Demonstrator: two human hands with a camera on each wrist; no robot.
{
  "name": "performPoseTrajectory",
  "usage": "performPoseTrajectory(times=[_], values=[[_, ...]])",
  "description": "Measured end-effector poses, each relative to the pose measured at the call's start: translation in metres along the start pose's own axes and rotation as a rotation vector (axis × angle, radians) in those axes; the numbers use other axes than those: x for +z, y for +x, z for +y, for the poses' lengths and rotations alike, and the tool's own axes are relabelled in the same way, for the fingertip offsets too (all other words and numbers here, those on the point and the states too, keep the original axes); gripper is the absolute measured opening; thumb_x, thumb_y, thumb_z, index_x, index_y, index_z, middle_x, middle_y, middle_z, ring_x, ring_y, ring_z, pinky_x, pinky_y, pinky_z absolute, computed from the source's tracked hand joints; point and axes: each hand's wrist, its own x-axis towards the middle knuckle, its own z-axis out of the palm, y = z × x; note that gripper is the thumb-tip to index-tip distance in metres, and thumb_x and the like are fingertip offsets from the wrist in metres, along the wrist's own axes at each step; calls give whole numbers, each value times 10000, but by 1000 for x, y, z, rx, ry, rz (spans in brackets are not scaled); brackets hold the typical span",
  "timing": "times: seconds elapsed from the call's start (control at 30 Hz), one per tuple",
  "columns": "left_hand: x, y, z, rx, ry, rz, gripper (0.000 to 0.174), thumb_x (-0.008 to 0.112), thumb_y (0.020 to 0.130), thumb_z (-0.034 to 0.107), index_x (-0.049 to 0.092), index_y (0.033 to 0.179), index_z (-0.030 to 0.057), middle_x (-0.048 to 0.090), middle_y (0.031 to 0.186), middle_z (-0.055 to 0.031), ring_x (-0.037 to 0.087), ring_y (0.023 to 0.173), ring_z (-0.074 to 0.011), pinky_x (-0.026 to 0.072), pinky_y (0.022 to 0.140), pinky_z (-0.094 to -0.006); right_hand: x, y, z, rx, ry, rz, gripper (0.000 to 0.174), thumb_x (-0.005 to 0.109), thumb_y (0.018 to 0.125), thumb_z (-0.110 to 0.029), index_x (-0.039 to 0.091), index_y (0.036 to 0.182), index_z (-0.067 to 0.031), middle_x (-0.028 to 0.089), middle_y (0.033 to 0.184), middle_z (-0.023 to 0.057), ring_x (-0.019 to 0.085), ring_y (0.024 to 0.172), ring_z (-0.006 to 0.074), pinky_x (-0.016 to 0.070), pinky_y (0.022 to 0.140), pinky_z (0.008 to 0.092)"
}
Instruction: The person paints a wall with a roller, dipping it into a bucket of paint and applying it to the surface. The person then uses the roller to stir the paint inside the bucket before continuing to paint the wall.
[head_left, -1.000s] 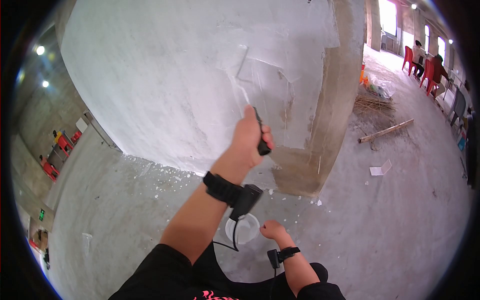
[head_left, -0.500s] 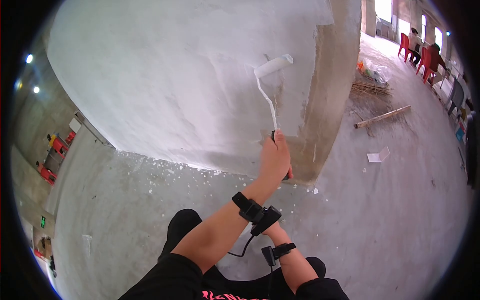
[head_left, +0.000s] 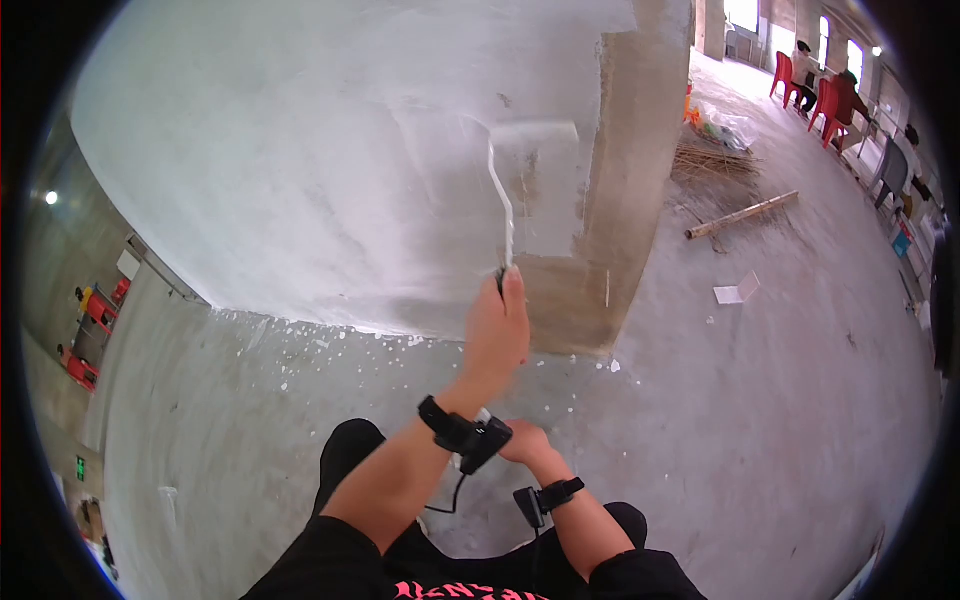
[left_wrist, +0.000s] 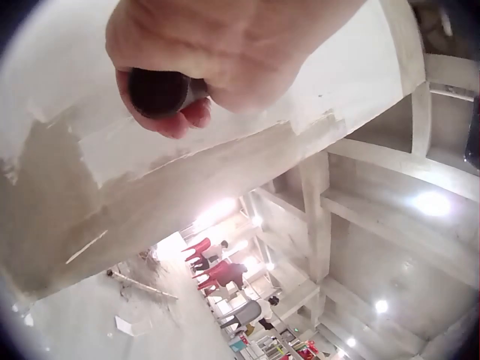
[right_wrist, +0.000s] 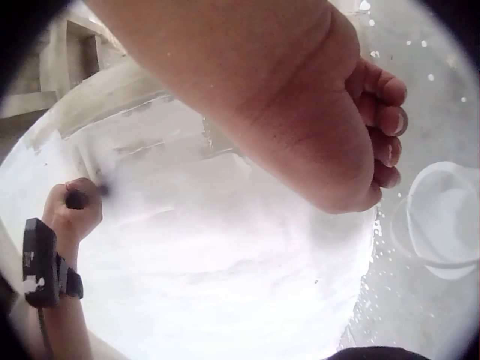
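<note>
My left hand (head_left: 497,325) grips the black handle (left_wrist: 157,94) of a paint roller, fingers wrapped around it and thumb along its top. A thin bent white rod (head_left: 502,190) leads up from the handle to the white roller sleeve (head_left: 540,130), which lies against the wall (head_left: 300,180) and blends in with its white coat. My right hand (head_left: 526,441) hangs low beside the left forearm, with loosely curled fingers and nothing in them. A white bucket (right_wrist: 446,217) stands on the floor near it in the right wrist view; the left forearm mostly hides it in the head view.
A bare brown strip (head_left: 635,200) runs down the wall's right edge. White splatters dot the floor (head_left: 300,390) along its base. Farther right lie a pole (head_left: 742,215), a heap of thin sticks (head_left: 717,165) and a folded white sheet (head_left: 737,290). People sit on red chairs (head_left: 822,105) beyond.
My left hand swung right with the roller, then back left, and the sleeve turned from steep to nearly level. The forearm has come over the bucket. The right hand stays low.
</note>
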Motion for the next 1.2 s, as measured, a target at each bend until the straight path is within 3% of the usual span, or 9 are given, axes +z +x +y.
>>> performPoseTrajectory(times=[0.1,0.2,0.33,0.53,0.63,0.7,0.8,0.93,1.2], values=[[-26,20,30,120,29,1,488,366,1015,438,489,887,-17,505,554,-102,510,370,-213,429,390,-361,-2,-3,-2,-25,-25,23,343,518,852,-329,697,946,-52,680,1009,189,645,953,383,525,823,478],[-43,40,66,122,27,18,495,368,1014,436,490,869,-22,511,562,-114,506,367,-223,435,394,-365,-1,-2,1,-22,-20,19,346,518,857,-337,698,936,-53,680,1010,184,641,960,380,522,825,480],[-43,61,72,114,47,61,496,364,1013,438,488,877,-23,522,568,-127,516,371,-240,446,403,-376,-2,-2,2,-8,-41,-6,349,526,856,-342,700,957,-56,681,1015,179,640,970,378,523,830,478],[-12,56,31,101,105,103,503,350,1012,441,478,880,-27,562,622,-140,535,385,-245,457,410,-385,0,-12,10,37,-32,54,330,540,847,-340,706,907,-62,683,951,179,641,931,382,524,805,477],[3,57,-2,29,106,103,497,367,1011,427,488,884,-37,588,654,-180,590,491,-333,477,501,-443,-7,-19,6,58,-34,31,336,533,847,-344,705,921,-65,684,972,174,642,942,378,524,813,478],[14,68,-39,168,180,190,473,392,1008,404,501,897,-43,604,695,-232,605,655,-443,463,619,-512,-9,-22,4,76,-35,25,338,529,847,-346,705,925,-68,685,978,170,642,942,378,525,811,477],[19,62,-61,117,179,168,452,409,1005,387,509,909,-43,610,748,-270,576,787,-503,430,693,-552,-12,-25,5,125,-49,18,340,521,847,-345,704,927,-70,688,986,165,642,944,379,527,803,476],[31,53,-90,110,172,155,451,413,1004,389,508,912,-42,617,780,-277,584,792,-495,436,693,-548,-22,-34,-1,212,-57,15,360,516,836,-326,711,951,-47,691,1011,182,656,966,369,533,813,463],[66,12,-173,-108,261,55,479,385,1004,414,515,939,-42,627,823,-299,584,828,-516,436,722,-572,-40,-44,-8,259,-67,44,282,569,821,-295,717,930,-82,695,976,174,661,942,366,538,774,461]])
